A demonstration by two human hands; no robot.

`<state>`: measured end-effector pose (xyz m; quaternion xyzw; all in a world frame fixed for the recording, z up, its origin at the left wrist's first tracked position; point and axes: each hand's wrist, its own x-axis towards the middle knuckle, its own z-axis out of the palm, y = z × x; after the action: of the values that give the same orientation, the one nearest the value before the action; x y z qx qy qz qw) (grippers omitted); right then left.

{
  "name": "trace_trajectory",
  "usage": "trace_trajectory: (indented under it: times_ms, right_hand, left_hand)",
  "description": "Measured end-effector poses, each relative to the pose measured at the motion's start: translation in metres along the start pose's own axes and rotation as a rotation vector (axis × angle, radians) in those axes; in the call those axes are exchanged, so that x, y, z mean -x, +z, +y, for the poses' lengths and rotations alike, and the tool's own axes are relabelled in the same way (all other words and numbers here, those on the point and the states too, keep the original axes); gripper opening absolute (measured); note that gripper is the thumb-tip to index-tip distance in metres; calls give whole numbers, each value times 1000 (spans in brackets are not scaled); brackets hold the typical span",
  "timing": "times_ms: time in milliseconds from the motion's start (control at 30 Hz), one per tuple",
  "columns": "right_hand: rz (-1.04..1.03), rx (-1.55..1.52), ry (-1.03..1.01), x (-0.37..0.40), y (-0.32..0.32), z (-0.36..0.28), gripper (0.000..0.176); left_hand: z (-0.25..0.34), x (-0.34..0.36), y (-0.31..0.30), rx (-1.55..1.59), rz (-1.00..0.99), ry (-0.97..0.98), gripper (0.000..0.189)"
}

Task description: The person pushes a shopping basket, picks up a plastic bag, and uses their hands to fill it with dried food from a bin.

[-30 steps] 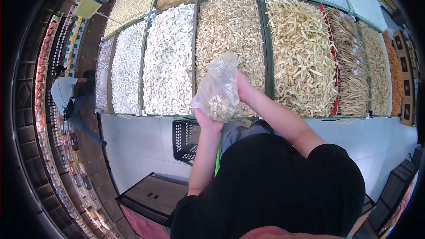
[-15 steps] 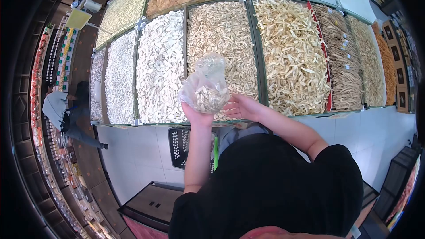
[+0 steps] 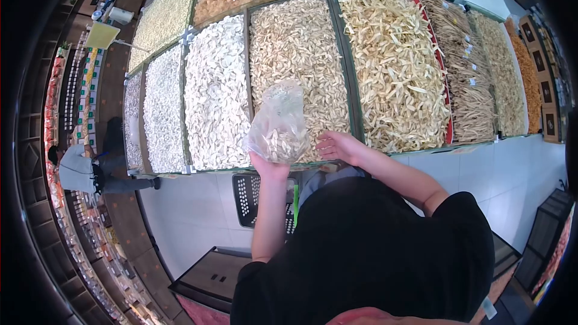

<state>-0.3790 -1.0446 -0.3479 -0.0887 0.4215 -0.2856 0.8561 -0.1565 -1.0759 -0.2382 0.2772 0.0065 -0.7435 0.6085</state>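
My left hand (image 3: 269, 166) holds a clear plastic bag (image 3: 278, 123) from below. Pale dried slices (image 3: 282, 144) fill its lower part, and the loose top leans up over the bins. My right hand (image 3: 342, 147) is just right of the bag, apart from it, with fingers extended and nothing in them. Behind the bag lies a bin of beige dried slices (image 3: 295, 33), similar to those in the bag. To its left is a bin of white slices (image 3: 215, 78).
Right of the beige bin are yellowish dried strips (image 3: 394, 66) and bundled brown sticks (image 3: 469, 84). A dark shopping basket (image 3: 245, 201) with a green handle is below the counter edge. Another person (image 3: 81, 168) stands at the left shelves.
My right hand has drawn slightly away from the bag to the right. The bag's crumpled top has spread into a taller, smoother shape. The person at the left has shifted posture.
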Motion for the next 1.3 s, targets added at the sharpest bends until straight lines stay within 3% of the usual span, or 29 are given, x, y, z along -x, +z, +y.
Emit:
trace_trajectory:
  times_ms: [167, 267, 367, 467, 767, 833, 1033, 1300]
  right_hand:
    - [-133, -116, -124, 20, 64, -28, 57]
    - [-125, -21, -316, 38, 103, -44, 55]
    - [12, 383, -436, 25, 94, -46, 54]
    - [18, 396, -539, 19, 90, -55, 52]
    - [85, 419, -424, 23, 90, -74, 48]
    - [34, 404, -501, 29, 96, -75, 47]
    - [55, 331, -441, 31, 91, -78, 35]
    - [103, 390, -439, 30, 86, -83, 32]
  left_hand:
    - [-13, -7, 8, -36, 46, 33, 56]
    - [-20, -18, 12, -97, 97, 75, 56]
    - [-25, -20, 18, -132, 132, 103, 55]
    - [-27, -20, 18, -181, 106, 116, 55]
    - [-30, -15, 22, -231, 128, 45, 55]
    - [-32, -11, 23, -234, 137, 37, 54]
    - [-35, -14, 6, -65, 160, -113, 68]
    - [-27, -10, -1, -61, 18, -179, 70]
